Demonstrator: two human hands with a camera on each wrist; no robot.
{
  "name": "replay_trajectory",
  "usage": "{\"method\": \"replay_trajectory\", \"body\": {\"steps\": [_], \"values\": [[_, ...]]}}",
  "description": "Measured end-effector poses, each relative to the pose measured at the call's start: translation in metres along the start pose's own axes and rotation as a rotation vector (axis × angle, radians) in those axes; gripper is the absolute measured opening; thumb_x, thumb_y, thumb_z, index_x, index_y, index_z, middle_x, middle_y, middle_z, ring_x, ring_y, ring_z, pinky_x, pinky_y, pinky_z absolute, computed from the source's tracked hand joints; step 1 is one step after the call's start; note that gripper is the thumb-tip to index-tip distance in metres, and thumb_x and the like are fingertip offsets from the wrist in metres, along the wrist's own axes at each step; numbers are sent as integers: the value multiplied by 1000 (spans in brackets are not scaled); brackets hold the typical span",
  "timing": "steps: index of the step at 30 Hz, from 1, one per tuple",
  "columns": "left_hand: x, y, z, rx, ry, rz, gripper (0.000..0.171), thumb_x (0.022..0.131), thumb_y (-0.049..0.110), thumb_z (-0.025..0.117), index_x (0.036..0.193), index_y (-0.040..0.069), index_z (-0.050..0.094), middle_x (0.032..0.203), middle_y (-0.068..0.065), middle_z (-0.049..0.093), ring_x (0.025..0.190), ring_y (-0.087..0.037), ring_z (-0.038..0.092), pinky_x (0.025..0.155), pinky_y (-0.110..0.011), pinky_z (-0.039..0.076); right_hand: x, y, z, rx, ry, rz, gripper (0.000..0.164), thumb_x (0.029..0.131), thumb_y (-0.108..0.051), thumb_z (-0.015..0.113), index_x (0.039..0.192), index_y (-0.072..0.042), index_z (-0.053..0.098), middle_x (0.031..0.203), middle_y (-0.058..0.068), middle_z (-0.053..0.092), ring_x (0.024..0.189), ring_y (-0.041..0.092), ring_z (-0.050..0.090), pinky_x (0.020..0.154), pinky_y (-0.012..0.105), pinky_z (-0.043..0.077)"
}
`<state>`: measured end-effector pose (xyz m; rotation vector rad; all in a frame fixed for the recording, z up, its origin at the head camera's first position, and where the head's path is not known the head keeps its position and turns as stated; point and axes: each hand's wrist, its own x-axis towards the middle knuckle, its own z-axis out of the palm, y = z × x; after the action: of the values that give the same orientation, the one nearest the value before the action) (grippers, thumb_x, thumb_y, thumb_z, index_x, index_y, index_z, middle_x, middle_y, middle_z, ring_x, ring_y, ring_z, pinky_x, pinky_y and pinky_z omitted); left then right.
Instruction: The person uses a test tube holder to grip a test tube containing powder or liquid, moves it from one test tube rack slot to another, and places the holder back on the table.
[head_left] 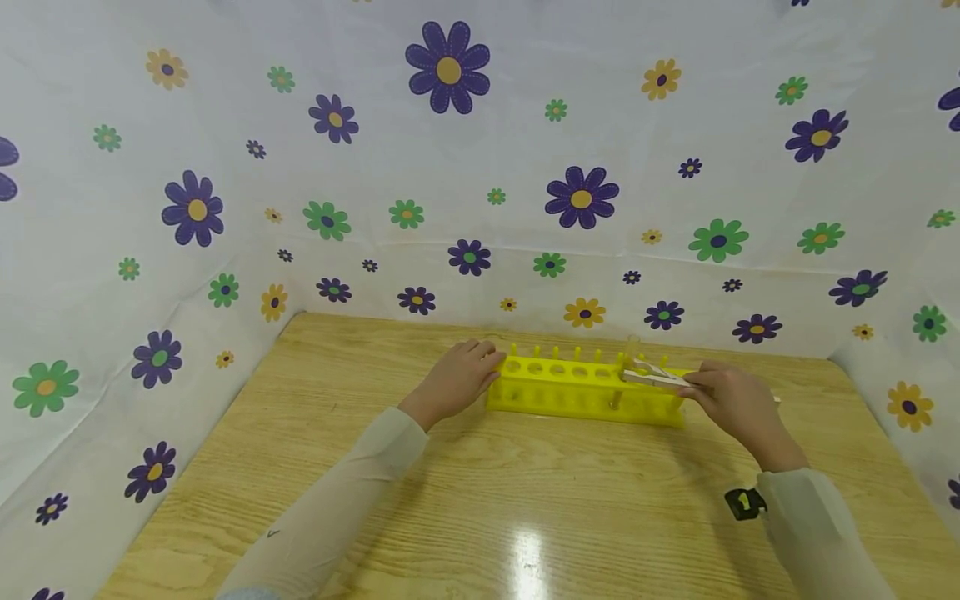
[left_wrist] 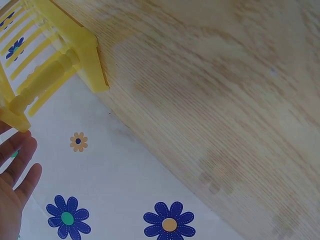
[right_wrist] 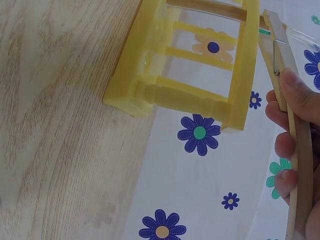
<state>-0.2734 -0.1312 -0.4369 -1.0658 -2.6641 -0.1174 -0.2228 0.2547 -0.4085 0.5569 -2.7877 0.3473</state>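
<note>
A yellow test tube rack (head_left: 555, 396) stands on the wooden table, with a row of round holes and a row of pegs behind them. My left hand (head_left: 461, 375) grips the rack's left end; in the left wrist view its fingers (left_wrist: 25, 160) reach the top plate's edge, thumb hidden. My right hand (head_left: 735, 404) holds a wooden test tube clamp (right_wrist: 275, 55) by its handles. The clamp's jaws are around the upper part of a glass test tube (head_left: 633, 343). That tube stands in a hole toward the rack's right, its lower part brownish.
The wooden table (head_left: 465, 517) extends in front of and beside the rack. A white flower-patterned cloth (head_left: 510, 150) hangs close behind it and along both sides. A black device (head_left: 745, 503) sits at the right wrist.
</note>
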Motion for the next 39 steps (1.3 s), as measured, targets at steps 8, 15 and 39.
{"method": "replay_trajectory", "body": {"steps": [8, 15, 39], "values": [[0, -1, 1, 14, -2, -1, 25, 97, 23, 52, 118, 11, 58, 112, -5, 60, 100, -21, 56, 93, -35, 48, -2, 1, -4, -8, -10, 9, 25, 80, -18, 72, 94, 3, 72, 73, 6, 63, 56, 11, 42, 50, 24, 35], [0, -4, 4, 11, 15, 5, 25, 97, 23, 52, 118, 11, 59, 111, -5, 60, 99, -21, 56, 93, -35, 48, -5, 1, -7, -9, -18, 17, 27, 80, -18, 71, 96, 3, 72, 74, 6, 63, 56, 11, 40, 50, 23, 32], [0, -1, 3, 13, 13, 4, 24, 96, 22, 53, 117, 10, 59, 109, -5, 59, 95, -20, 55, 90, -33, 49, -24, 0, -11, -32, 128, -71, 25, 71, -12, 78, 89, 3, 73, 67, 2, 58, 54, 7, 35, 47, 19, 29]]}}
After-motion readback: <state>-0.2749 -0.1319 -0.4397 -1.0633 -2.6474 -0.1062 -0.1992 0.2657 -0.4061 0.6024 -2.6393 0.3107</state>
